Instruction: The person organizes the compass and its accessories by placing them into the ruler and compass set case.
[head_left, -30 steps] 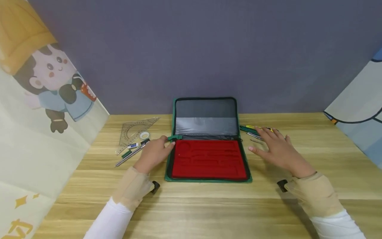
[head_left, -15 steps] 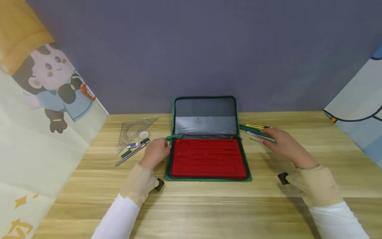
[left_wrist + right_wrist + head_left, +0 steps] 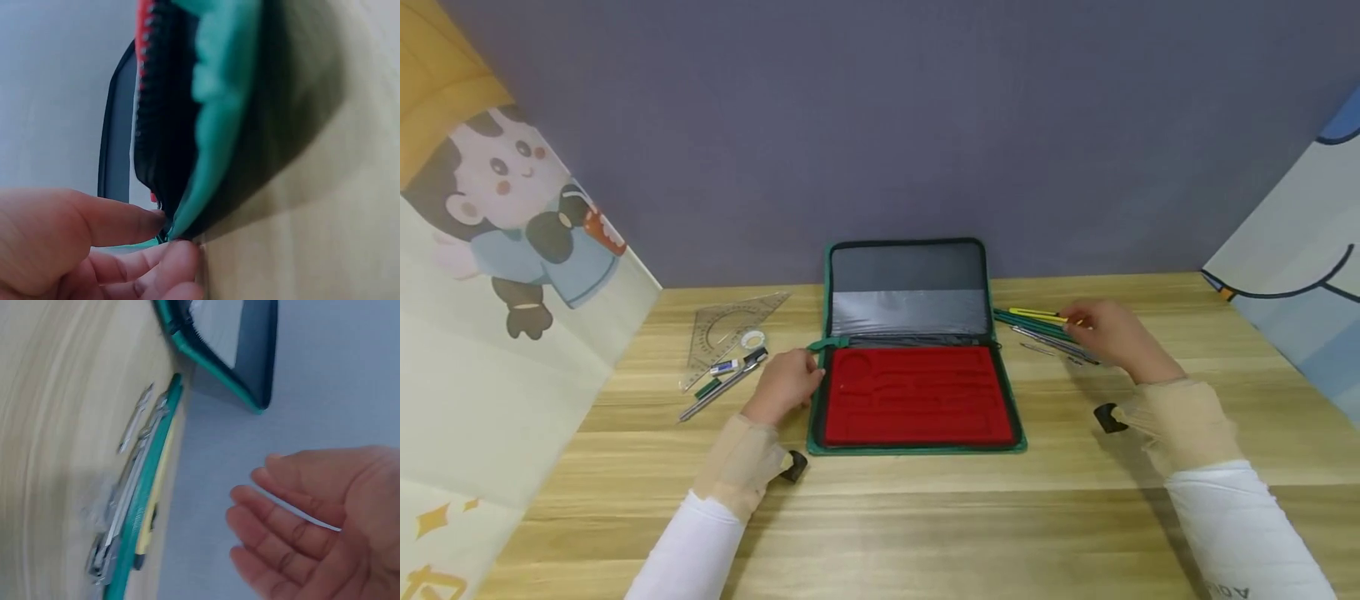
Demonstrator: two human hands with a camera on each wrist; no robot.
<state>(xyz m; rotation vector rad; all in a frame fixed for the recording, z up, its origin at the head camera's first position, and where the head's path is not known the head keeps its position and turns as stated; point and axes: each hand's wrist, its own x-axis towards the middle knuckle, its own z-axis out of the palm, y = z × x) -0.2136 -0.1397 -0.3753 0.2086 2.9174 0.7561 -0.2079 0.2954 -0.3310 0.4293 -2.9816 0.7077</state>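
A green zip case (image 3: 917,451) lies unfolded, with a red moulded insert (image 3: 917,396) in its near half. My left hand (image 3: 784,383) pinches the case's left edge; in the left wrist view the thumb (image 3: 125,222) and fingers meet at the green cover. To the right lie green pencils (image 3: 1022,322), a slim yellow tool (image 3: 1033,313) with a dark end, and silver drawing instruments (image 3: 1048,341). My right hand (image 3: 1108,333) is close to the yellow tool's right end. In the right wrist view its curved fingers (image 3: 275,537) hold nothing and stand apart from the tools.
Left of the case are a clear set square (image 3: 700,333), a white ring-shaped roll (image 3: 752,339), an eraser (image 3: 724,367), a small green piece (image 3: 707,388) and a silver compass (image 3: 718,395). A grey wall (image 3: 910,125) rises behind the table.
My right hand, first spread over the tools, has drawn its fingers together and shifted toward the yellow tool's end. My left hand has gone from resting at the case's edge to pinching it.
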